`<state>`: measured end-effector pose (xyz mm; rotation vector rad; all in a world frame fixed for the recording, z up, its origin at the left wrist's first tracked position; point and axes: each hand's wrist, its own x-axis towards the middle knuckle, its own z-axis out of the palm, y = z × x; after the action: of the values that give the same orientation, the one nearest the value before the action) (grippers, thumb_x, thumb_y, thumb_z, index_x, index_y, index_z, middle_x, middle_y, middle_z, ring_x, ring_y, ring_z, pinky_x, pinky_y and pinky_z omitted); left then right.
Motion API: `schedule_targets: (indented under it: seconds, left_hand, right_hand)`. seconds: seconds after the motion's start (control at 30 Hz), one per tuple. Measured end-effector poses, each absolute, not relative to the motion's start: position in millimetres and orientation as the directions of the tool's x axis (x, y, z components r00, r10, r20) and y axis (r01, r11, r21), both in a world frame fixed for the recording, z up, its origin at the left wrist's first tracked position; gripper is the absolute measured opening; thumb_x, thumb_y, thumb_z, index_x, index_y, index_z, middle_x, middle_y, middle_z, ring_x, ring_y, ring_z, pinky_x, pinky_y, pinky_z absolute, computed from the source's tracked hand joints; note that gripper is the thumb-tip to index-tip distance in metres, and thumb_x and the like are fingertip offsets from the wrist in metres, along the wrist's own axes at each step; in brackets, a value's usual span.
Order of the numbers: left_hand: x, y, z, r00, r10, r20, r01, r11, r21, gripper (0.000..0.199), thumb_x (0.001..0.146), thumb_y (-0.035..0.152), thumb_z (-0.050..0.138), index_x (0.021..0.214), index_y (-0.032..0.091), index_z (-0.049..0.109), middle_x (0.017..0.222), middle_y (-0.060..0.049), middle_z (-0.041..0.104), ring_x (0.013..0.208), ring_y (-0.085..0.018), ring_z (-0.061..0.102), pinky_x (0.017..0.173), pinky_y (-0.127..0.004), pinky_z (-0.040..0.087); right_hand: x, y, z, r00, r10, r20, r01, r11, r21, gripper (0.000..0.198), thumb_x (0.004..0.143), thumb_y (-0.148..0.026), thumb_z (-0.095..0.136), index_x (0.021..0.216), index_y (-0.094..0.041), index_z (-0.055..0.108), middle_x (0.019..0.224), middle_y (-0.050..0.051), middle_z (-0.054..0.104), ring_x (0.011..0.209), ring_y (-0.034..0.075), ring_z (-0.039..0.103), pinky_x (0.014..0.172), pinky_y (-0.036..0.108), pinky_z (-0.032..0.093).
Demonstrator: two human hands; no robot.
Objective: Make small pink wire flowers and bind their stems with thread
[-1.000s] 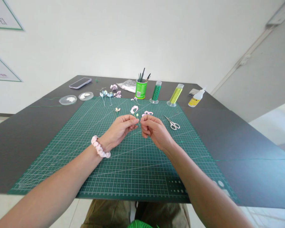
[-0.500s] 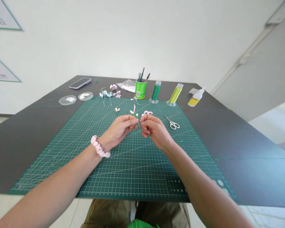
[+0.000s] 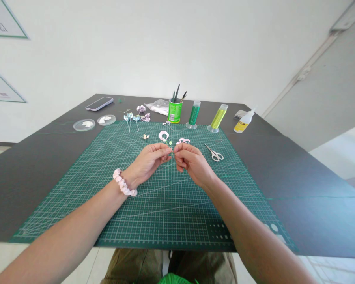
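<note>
Above the middle of the green cutting mat [image 3: 165, 213] my two hands meet fingertip to fingertip. My left hand [image 3: 150, 159], with a pink scrunchie [image 3: 123, 182] on its wrist, pinches a thin flower stem [image 3: 172, 148]. At the top of that stem show a small pale-green leaf [image 3: 170, 143] and a pink ring-shaped piece [image 3: 163, 135]. My right hand [image 3: 193, 159] is closed too, thumb and forefinger pinched at the stem's lower part, its other fingers curled. The fingertips partly hide the stem.
White-handled scissors [image 3: 215, 153] and pink looped pieces [image 3: 184, 141] lie right of centre. Behind stand a green can [image 3: 175, 111] of pens, a green spool [image 3: 194, 114], a yellow-green spool [image 3: 219, 117] and a glue bottle [image 3: 244, 120]. Wire flowers [image 3: 132, 118], dishes [image 3: 84, 124] and a phone [image 3: 99, 103] lie left.
The pink piece atop the stem has turned from edge-on to showing its open ring. My right fingertips have moved slightly left, closing the small gap to the left ones.
</note>
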<state>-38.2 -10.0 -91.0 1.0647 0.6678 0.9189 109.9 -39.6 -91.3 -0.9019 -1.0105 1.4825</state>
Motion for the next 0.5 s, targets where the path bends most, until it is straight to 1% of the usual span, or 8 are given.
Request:
schedule_targets:
  seconds: [0.23,0.4,0.5]
  left_hand:
    - [-38.7,-9.9,-91.2,0.473,0.881,0.002,-0.329,0.175,0.928,0.025,0.069,0.026,0.076,0.055,0.016,0.059,0.055,0.004,0.05,0.06,-0.01,0.044,0.069,-0.027,0.041]
    - [-38.7,-9.5,-90.9,0.473,0.881,0.013,-0.346,0.172,0.922,0.026,0.068,0.026,0.077,0.055,0.015,0.058,0.055,0.003,0.05,0.06,-0.01,0.045,0.068,-0.028,0.041]
    - [-38.6,-9.1,-90.5,0.475,0.88,0.008,-0.352,0.182,0.918,0.025,0.067,0.026,0.077,0.055,0.015,0.059,0.055,0.003,0.051,0.059,-0.01,0.045,0.068,-0.027,0.041]
  right_hand:
    - [110.4,-40.2,-91.7,-0.19,0.982,-0.022,-0.299,-0.079,-0.951,0.001,0.068,-0.019,0.06,0.068,-0.019,0.059,0.047,-0.009,0.042,0.042,0.006,0.028,0.041,0.021,0.032]
    - [110.4,-40.0,-92.4,-0.229,0.974,-0.002,-0.274,-0.066,-0.959,0.014,0.072,-0.024,0.062,0.06,-0.019,0.057,0.049,-0.008,0.041,0.042,0.006,0.029,0.041,0.021,0.032]
    - [110.7,-39.8,-93.1,-0.243,0.97,0.008,-0.262,-0.058,-0.963,0.014,0.074,-0.024,0.061,0.062,-0.018,0.059,0.049,-0.007,0.041,0.042,0.007,0.029,0.042,0.022,0.033]
